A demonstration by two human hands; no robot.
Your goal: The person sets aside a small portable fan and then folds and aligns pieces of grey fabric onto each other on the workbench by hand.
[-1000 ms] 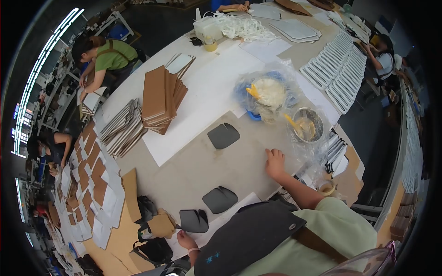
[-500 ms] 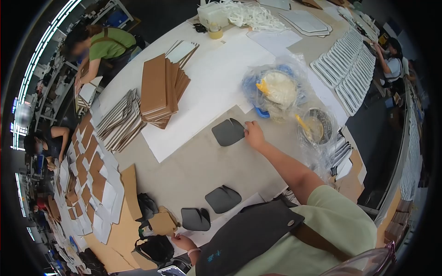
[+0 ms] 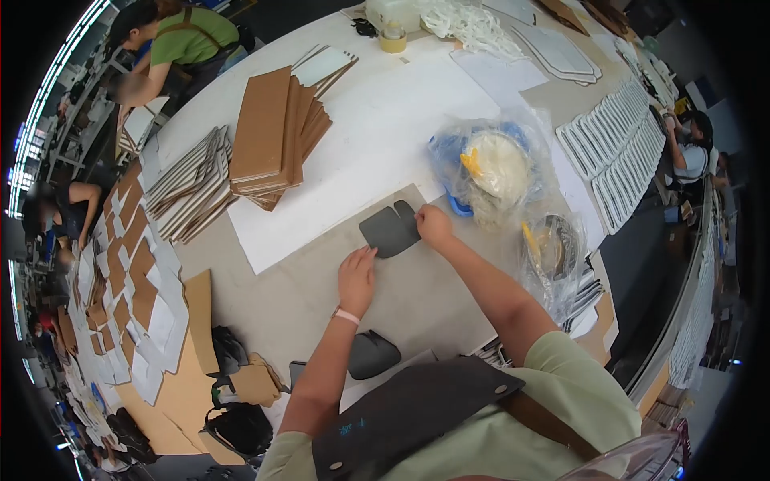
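Note:
A flat dark grey piece with a slit in its upper edge (image 3: 388,232) lies on the grey board in front of me. My right hand (image 3: 434,226) pinches its right edge between thumb and fingers. Reaching in from below, my left hand (image 3: 357,280) has its fingers stretched out, with the fingertips at the piece's lower left edge. Closer to my body lies another dark grey piece (image 3: 374,355), partly covered by my left forearm. A third dark piece (image 3: 297,372) shows only a corner beside that forearm.
Stacked brown boards (image 3: 263,128) and thin sheets (image 3: 191,186) stand at the left. Plastic-wrapped bowls, one with pale contents (image 3: 501,167) and one metal (image 3: 553,247), sit at the right. A tape roll (image 3: 393,42) lies at the back. Other people work around the table.
My left hand has moved up from the table's near edge to the far dark grey piece. The right hand still holds that piece, which looks slightly turned.

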